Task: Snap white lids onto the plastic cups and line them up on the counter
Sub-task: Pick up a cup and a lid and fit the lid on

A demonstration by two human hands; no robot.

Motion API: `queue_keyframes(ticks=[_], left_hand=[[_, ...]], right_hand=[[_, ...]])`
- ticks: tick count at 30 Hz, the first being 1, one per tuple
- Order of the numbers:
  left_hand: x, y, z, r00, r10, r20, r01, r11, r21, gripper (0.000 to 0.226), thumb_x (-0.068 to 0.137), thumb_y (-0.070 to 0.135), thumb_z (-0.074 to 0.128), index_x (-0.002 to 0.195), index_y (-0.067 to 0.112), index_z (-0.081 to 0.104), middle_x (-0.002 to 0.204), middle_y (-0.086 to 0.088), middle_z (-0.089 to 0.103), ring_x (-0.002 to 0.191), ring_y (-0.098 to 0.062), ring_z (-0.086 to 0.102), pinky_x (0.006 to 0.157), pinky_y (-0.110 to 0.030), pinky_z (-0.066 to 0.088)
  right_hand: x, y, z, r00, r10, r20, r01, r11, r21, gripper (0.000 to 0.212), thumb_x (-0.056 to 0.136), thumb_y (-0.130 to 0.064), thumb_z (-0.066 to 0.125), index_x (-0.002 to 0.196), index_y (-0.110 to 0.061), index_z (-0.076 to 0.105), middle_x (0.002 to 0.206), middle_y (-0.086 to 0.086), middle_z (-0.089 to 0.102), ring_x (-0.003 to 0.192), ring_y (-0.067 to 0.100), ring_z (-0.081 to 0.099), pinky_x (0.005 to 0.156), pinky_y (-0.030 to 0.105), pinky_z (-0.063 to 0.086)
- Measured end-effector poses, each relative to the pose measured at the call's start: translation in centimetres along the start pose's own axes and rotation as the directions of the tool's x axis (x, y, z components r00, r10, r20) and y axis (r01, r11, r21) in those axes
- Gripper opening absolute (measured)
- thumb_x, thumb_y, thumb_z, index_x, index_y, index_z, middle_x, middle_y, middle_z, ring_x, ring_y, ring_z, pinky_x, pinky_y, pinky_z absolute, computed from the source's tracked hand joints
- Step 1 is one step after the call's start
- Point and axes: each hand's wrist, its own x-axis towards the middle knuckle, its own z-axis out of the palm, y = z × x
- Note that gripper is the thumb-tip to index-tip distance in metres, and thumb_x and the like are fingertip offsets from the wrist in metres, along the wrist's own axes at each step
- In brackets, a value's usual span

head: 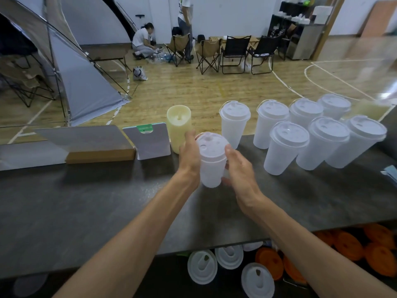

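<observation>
A translucent plastic cup with a white lid on top sits between my hands over the dark counter. My left hand grips its left side near the lid. My right hand wraps its right side, fingers curled behind the cup. Whether the cup touches the counter is hidden. Several lidded cups stand to the right in two rows, the nearest lidded cup just behind my hands.
A pale yellow cylinder and a small white stand sit left of the cup, by a flat cardboard box. Loose white lids and orange lids lie under the counter's near edge. A person crouches among chairs on the floor beyond.
</observation>
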Motion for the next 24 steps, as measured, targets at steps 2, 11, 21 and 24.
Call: queue_keyframes(ticks=[2,11,21,24], left_hand=[[1.0,0.0,2.4,0.999,-0.044,0.001,0.044,0.998,0.041,0.047,0.092,0.049,0.036,0.077,0.016,0.065,0.075,-0.003,0.072,0.072,-0.023,0.066,0.066,-0.031,0.049],[2.5,-0.6,9.2,0.997,-0.072,0.023,0.069,0.99,0.121,0.07,0.09,0.064,0.029,0.113,0.012,0.069,0.108,-0.012,0.073,0.099,-0.034,0.069,0.096,-0.048,0.055],[2.3,-0.9,8.7,0.999,-0.036,0.011,0.033,0.978,0.207,0.067,0.093,0.065,0.03,0.105,0.013,0.071,0.106,-0.009,0.074,0.098,-0.03,0.067,0.093,-0.041,0.054],[1.8,-1.3,5.6,0.999,0.029,0.013,-0.032,0.957,0.289,0.061,0.1,0.056,0.03,0.083,0.015,0.071,0.097,-0.01,0.076,0.098,-0.029,0.069,0.098,-0.044,0.051]], right_hand=[[0.6,-0.5,-1.6,1.0,-0.004,-0.016,0.004,1.0,-0.005,0.021,0.102,-0.041,0.052,0.106,-0.034,0.071,0.108,-0.013,0.076,0.11,0.012,0.069,0.104,0.051,0.051],[3.3,-0.7,-5.8,0.988,0.034,-0.149,-0.033,0.999,0.009,0.021,0.101,-0.046,0.051,0.109,-0.039,0.069,0.114,-0.011,0.073,0.114,0.016,0.066,0.106,0.053,0.049],[2.3,-0.2,-6.3,0.988,0.019,-0.154,-0.014,0.999,0.039,0.025,0.096,-0.061,0.052,0.105,-0.046,0.07,0.121,-0.013,0.072,0.119,0.013,0.064,0.109,0.048,0.047],[0.5,0.7,-6.2,0.968,0.078,-0.24,-0.061,0.995,0.074,0.034,0.087,-0.066,0.05,0.108,-0.042,0.061,0.123,-0.012,0.064,0.123,0.013,0.057,0.108,0.046,0.044]])
